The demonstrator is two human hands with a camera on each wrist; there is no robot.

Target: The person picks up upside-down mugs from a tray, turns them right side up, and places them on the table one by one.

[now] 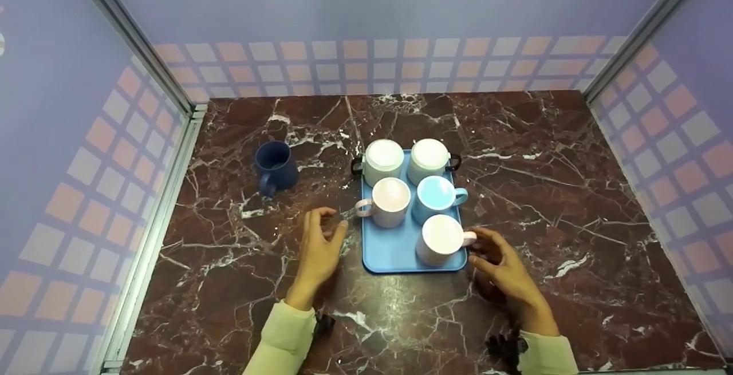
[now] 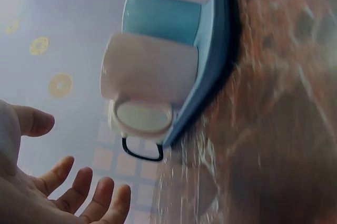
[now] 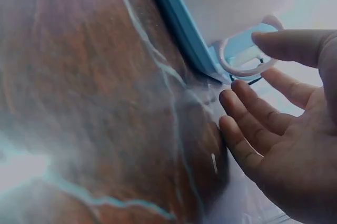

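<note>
My right hand (image 1: 504, 266) is at the handle of a pale pink mug (image 1: 440, 240), at the tray's near right corner. In the right wrist view its thumb overlaps the handle (image 3: 239, 71), and the fingers are loosely spread below. Left of the blue tray (image 1: 386, 252) is my left hand (image 1: 320, 249), holding nothing, its fingers relaxed and apart from the thumb. Nearest to it on the tray stands another pale pink mug (image 1: 390, 203), handle facing left. A light blue mug (image 1: 434, 198) is beside that one.
Two white mugs with black handles, one at left (image 1: 383, 162) and one at right (image 1: 428, 160), fill the tray's far end. A dark blue mug (image 1: 278, 166) stands on the marbled tabletop (image 1: 572, 192) to the left. Patterned panels (image 1: 366, 14) enclose the back and sides.
</note>
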